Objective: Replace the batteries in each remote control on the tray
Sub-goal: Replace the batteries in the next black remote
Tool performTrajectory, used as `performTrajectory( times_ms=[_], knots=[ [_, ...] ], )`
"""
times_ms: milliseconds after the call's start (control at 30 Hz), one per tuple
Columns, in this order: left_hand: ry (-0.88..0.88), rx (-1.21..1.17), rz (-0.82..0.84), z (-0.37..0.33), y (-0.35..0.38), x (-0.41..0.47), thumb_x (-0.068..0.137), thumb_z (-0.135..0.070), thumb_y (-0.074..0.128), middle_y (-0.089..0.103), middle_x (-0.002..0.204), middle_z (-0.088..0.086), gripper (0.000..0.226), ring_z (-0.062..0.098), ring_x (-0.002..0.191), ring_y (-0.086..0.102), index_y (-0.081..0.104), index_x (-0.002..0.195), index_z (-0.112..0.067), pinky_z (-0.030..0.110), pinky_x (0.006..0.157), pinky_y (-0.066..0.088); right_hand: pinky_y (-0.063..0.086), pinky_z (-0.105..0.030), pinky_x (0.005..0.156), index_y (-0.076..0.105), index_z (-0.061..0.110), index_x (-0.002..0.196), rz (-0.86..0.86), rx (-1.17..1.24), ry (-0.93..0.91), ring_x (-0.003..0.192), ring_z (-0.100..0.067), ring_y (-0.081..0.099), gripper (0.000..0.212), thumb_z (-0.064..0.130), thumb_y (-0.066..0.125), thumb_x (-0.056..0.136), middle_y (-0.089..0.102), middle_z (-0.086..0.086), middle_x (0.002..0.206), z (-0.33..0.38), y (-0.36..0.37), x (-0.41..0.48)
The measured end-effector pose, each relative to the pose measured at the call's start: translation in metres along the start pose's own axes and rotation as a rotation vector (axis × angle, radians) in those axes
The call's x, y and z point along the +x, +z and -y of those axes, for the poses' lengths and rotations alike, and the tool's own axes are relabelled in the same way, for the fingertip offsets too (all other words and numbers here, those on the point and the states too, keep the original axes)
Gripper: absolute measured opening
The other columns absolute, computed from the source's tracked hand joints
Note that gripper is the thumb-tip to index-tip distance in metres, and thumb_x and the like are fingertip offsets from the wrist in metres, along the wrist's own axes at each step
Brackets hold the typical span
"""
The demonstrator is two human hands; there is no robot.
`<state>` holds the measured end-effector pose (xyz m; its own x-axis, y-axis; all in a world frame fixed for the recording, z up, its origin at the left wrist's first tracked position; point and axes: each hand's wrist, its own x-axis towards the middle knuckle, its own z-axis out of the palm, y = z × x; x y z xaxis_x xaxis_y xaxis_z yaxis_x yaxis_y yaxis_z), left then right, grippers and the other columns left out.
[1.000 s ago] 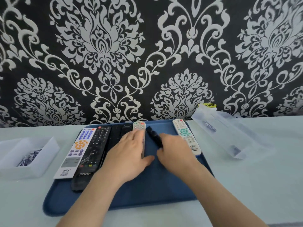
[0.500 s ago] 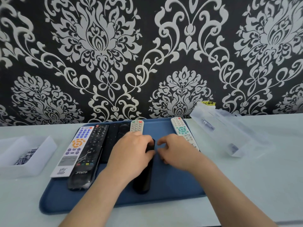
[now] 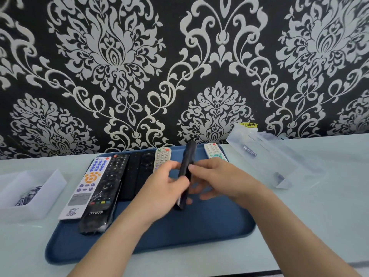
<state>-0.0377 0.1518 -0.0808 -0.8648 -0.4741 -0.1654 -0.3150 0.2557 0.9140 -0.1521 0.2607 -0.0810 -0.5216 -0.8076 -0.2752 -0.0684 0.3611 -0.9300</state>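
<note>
Head view: both hands meet over the middle of the tray, working on one remote.
Held thing: a slim black plastic remote control [image 3: 186, 164] appears lifted off the dark blue rubbery tray [image 3: 199, 226]. It is tilted, with its far end towards the wall and its near end low.
Left hand: the left hand [image 3: 163, 188] has its fingers curled round the remote's lower half.
Right hand: the right hand [image 3: 217, 176] pinches the remote's middle from the other side; blur hides the exact finger placement.
Waiting remotes: a white remote with orange and blue buttons [image 3: 87, 186], a long black plastic-wrapped remote [image 3: 103, 196], a flat black remote [image 3: 139, 172], a beige remote [image 3: 162, 156] and a white remote with teal keys [image 3: 214, 152] lie on the tray.
Containers: a frosted white tub [image 3: 50, 188] sits left of the tray and a clear plastic box [image 3: 279, 162] sits to its right.
Likely step: turning the remote to reach its battery cover, which is not visible.
Risk, slip: the smooth, narrow body could twist out of a two-sided pinch and drop onto the neighbouring remotes.
Risk, cover: pushing the wrong way could jam or snap the latch.
Risk, cells: opened while tilted, it could let loose batteries roll off the tray.
Risk, mix-up: old and new cells could be confused if set down together.
</note>
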Motion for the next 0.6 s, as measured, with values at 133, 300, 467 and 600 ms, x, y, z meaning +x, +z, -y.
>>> performTrajectory(
  times_ms=[133,300,467,600],
  knots=[
    [-0.01,-0.492,0.038,-0.005,0.008,-0.002,0.101,-0.012,0.042,0.074,0.103,0.005,0.031,0.029,0.088,0.072,0.069,0.106,-0.026,0.04,0.082,0.052,0.056,-0.032,0.068,0.07,0.006,0.098,-0.142,0.293,-0.115,0.076,-0.012,0.059,0.026,0.026,0.053,0.101,0.064,-0.006,0.086,0.001,0.004,0.003],
    [-0.021,-0.725,0.083,-0.008,0.01,-0.002,0.098,-0.025,0.049,0.072,0.106,0.014,0.023,0.028,0.081,0.07,0.069,0.109,-0.026,0.038,0.064,0.059,0.042,-0.026,0.054,0.068,0.01,0.104,-0.159,0.499,-0.124,0.061,-0.012,0.052,0.025,0.03,0.054,0.101,0.059,-0.001,0.072,0.004,0.008,0.001],
    [0.037,-0.706,0.011,-0.006,0.011,0.0,0.101,-0.022,0.045,0.075,0.093,0.006,0.03,0.028,0.083,0.071,0.069,0.102,-0.041,0.037,0.059,0.058,0.048,-0.022,0.046,0.066,0.014,0.112,-0.026,0.685,-0.13,0.048,-0.008,0.06,0.02,0.02,0.048,0.103,0.068,-0.002,0.075,0.008,0.023,-0.004],
    [0.091,-0.604,-0.007,-0.002,0.008,0.001,0.104,-0.019,0.037,0.074,0.099,0.006,0.033,0.029,0.084,0.073,0.06,0.119,-0.038,0.035,0.059,0.057,0.052,-0.028,0.055,0.068,0.016,0.11,-0.086,0.582,-0.169,0.063,-0.014,0.065,0.022,0.026,0.05,0.102,0.071,-0.009,0.091,0.007,0.027,0.0]
  ],
)
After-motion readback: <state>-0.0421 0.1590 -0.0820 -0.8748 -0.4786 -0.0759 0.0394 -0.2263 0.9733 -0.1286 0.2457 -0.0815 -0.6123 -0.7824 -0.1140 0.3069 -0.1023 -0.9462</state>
